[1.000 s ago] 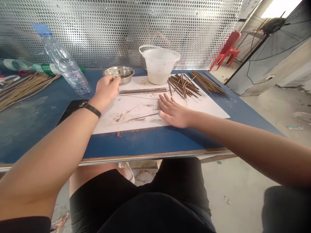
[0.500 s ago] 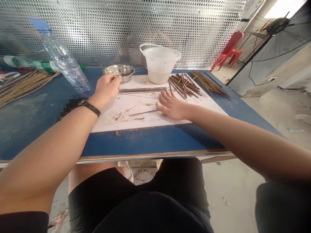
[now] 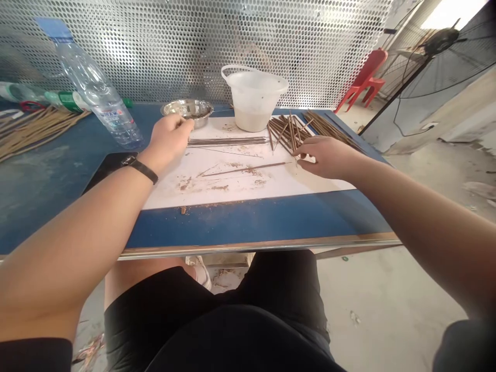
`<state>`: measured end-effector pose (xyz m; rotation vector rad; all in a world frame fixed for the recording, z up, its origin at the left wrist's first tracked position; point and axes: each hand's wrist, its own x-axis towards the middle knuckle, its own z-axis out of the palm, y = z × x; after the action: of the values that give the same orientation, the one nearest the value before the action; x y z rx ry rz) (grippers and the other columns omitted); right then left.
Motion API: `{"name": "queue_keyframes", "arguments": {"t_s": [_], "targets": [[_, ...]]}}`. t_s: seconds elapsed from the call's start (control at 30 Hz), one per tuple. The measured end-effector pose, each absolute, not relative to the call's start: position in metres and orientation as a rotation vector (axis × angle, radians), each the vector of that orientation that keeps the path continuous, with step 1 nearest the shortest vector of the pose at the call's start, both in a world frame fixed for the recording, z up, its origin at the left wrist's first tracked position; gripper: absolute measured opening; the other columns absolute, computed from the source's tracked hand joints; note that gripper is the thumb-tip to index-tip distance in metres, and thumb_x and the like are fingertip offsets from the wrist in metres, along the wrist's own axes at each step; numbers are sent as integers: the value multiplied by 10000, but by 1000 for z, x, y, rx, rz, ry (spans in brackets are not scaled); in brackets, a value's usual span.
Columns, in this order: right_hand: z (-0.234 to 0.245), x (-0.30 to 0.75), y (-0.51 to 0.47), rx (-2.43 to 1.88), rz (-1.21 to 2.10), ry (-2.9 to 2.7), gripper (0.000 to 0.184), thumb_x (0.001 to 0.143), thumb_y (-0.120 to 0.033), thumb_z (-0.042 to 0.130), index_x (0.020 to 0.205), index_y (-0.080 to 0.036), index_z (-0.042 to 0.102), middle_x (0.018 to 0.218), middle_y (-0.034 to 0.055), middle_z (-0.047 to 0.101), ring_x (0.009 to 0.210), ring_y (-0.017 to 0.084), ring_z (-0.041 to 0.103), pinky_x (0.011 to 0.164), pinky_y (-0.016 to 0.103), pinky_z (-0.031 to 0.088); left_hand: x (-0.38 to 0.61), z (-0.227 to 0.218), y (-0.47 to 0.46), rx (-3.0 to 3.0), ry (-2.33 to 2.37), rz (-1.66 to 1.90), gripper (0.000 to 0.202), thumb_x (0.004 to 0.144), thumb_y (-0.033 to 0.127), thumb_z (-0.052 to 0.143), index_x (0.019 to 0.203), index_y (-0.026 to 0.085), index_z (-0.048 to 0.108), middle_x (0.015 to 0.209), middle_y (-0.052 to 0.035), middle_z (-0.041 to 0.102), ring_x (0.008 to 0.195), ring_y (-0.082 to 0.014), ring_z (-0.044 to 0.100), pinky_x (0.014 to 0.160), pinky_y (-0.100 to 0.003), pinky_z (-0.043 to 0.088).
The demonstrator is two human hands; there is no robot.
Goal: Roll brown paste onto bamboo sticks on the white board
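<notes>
My left hand [image 3: 170, 137] is closed, fingers pressed together, at the left end of a row of thin dark sticks [image 3: 232, 141]. What sits inside those fingers is hidden. My right hand [image 3: 327, 157] is held with thumb and forefinger apart, at the near end of a pile of brown incense sticks [image 3: 284, 135] with thin bare stems. Between the hands, a single brown incense stick [image 3: 248, 169] lies on the white board [image 3: 186, 199], among brown crumbs. A thin stick lies behind it.
A white bucket [image 3: 256, 98] and a steel bowl [image 3: 188, 109] stand at the back, before a perforated metal panel [image 3: 155, 51]. A plastic bottle [image 3: 96, 88] leans at left. Further stick bundles lie far left [image 3: 42, 129] and right [image 3: 329, 126]. A black flat object [image 3: 106, 168] is beside my left wrist.
My right hand has lifted off the single incense stick and moved right to the pile, uncovering the stick's right end. My left hand has stayed almost in place.
</notes>
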<state>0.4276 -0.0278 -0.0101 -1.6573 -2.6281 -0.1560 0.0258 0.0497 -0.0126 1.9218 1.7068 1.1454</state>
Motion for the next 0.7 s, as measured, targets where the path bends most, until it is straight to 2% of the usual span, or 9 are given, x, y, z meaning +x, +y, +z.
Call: {"name": "queue_keyframes", "arguments": {"t_s": [0.1,0.23,0.33,0.43,0.6,0.7], "targets": [[-18,428,-18,-1524,-211,-2713,452,1030,-393,493,1190,-171,853,1177,183,806,1207,388,726,1060,552,565,24,-14,51,1927,1702,1139,314,1042,320,615,749,208,635,721,-24,630,744,-197,578,753,-370,412],[-23,422,-7,-1443,-232,-2743,394,1027,-308,481,1066,-193,856,1116,173,800,1163,371,718,1065,546,545,21,-15,52,1928,1703,1134,324,1029,344,620,727,227,623,723,-31,635,730,-214,596,746,-384,435],[-28,411,-9,-1359,-254,-2756,387,1045,-319,487,1055,-176,846,1099,186,790,1144,380,706,1049,546,543,21,-17,54,1912,1718,1136,326,1011,349,624,705,243,591,720,-32,641,740,-224,615,776,-396,462],[-28,392,-14,-1253,-264,-2771,428,1082,-344,462,1068,-153,845,1085,200,782,1139,388,700,1032,548,541,21,-18,57,1867,1720,1179,229,977,352,654,778,253,602,756,-29,660,775,-237,641,797,-402,497],[-1,353,-7,-1365,73,-2811,339,1009,-272,568,1146,-150,854,1199,194,804,1112,360,742,975,514,576,21,-20,61,1794,1692,1203,100,957,354,685,941,261,654,802,-35,667,799,-251,670,819,-415,543],[9,314,-3,-1467,174,-2685,406,1080,-376,517,1182,-145,835,1221,197,801,1075,367,751,937,533,593,20,-21,62,1800,1677,1185,112,963,369,696,974,261,664,844,-54,681,818,-267,679,828,-439,555]]}}
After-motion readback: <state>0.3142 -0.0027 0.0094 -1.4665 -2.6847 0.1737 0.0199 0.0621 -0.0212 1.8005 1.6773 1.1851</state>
